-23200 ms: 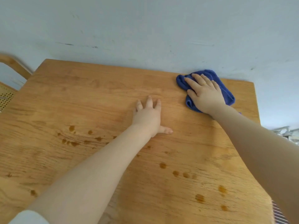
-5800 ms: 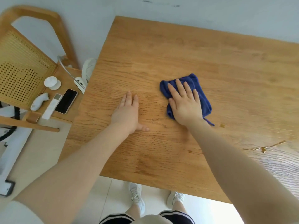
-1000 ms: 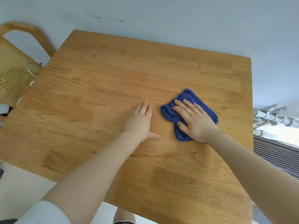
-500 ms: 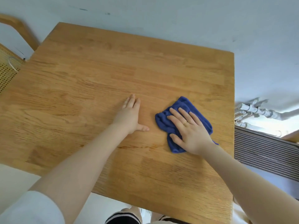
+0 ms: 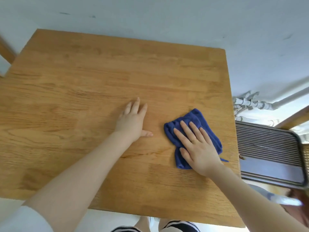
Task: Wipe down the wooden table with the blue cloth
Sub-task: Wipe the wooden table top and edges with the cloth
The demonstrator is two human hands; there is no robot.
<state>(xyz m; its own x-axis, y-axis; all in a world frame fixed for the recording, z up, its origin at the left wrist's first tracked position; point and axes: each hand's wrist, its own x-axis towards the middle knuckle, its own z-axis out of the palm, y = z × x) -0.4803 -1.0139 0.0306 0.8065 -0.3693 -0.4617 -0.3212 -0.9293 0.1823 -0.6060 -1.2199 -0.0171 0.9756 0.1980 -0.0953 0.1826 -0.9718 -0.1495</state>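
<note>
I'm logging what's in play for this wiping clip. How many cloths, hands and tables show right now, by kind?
Blue cloth: 1
Hands: 2, the left hand flat on the wood, the right hand flat on the cloth
Wooden table: 1
Total: 4

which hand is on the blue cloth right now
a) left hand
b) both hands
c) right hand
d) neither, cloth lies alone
c: the right hand lies flat with fingers spread on the blue cloth near the right edge of the wooden table, while the left hand rests palm down on bare wood beside it, not touching the cloth.
</note>
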